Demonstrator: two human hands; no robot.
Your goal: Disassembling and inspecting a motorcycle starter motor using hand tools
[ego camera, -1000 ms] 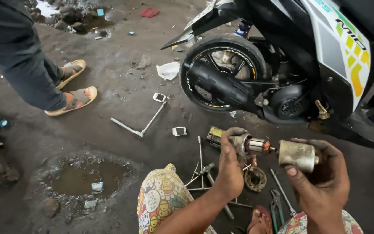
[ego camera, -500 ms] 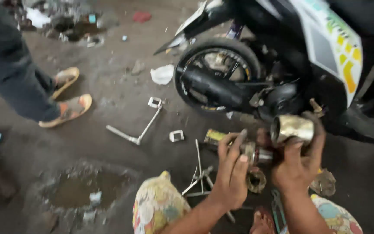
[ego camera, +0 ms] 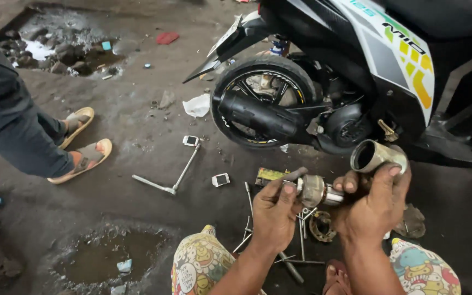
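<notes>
From the head camera, looking down between the person's patterned knees, both hands meet over a dirty concrete floor [ego camera: 137, 158]. The left hand [ego camera: 273, 214] is closed around one end of a small motor armature [ego camera: 313, 190], thumb and fingers pinching its shaft. The right hand [ego camera: 374, 203] grips the cylindrical metal housing [ego camera: 371, 156], curled round its closed end while its fingertips also touch the armature's other end. The armature's long axis runs roughly level, left to right between the two hands. The housing sits just above and to the right of it, open mouth tilted toward the left hand, so the two parts lie close but not in line. The right hand is nearer the housing, the left nearer the armature's free end.

Below the hands lie thin metal rods [ego camera: 301, 240] and a round ring-shaped part [ego camera: 320, 226]. Left of the left hand rests a T-handle wrench [ego camera: 170, 180]. Beyond the hands stands a scooter, its rear wheel [ego camera: 263, 104] near. Far left, another person's sandalled feet [ego camera: 83, 147].
</notes>
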